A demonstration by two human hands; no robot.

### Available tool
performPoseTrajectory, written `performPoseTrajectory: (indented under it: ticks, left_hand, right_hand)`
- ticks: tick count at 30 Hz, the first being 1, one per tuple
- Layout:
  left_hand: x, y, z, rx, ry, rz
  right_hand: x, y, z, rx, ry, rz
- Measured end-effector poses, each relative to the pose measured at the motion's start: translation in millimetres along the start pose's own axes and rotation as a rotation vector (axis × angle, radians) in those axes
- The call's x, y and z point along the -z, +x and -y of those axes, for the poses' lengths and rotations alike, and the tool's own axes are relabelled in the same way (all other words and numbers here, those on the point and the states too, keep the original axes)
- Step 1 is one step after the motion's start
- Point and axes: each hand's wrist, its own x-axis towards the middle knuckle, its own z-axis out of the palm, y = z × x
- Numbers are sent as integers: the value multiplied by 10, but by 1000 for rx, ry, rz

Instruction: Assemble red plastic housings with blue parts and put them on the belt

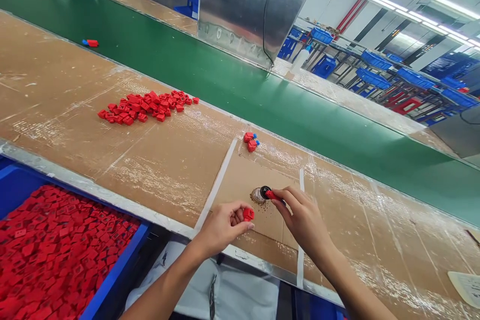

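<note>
My left hand [221,228] pinches a small red plastic part [248,214] between thumb and fingers, above the cardboard-covered bench [168,160]. My right hand [303,220] grips a red-handled piece [270,194] whose black round end [265,192] touches a small glass dish [258,195] with brownish grease. Brown specks lie on the cardboard below the dish. Just beyond my hands, a few red parts with blue tips [251,142] sit together. A loose pile of red parts [146,107] lies further left on the bench.
A blue crate [116,265] full of red parts stands at the lower left, beyond the bench's metal edge. A green conveyor belt [187,50] runs behind the bench, with a steel panel [247,5] above it. Blue bins on racks stand in the background.
</note>
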Motion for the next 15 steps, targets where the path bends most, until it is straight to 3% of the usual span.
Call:
performPoseTrajectory:
  ticks: [8,15]
  left_hand:
    - [5,-14,-2,-21,45,12]
    - [15,-25,-6,18,-102,8]
  right_hand:
    - [20,25,10,17,-45,30]
    - [34,54,62,28,-56,23]
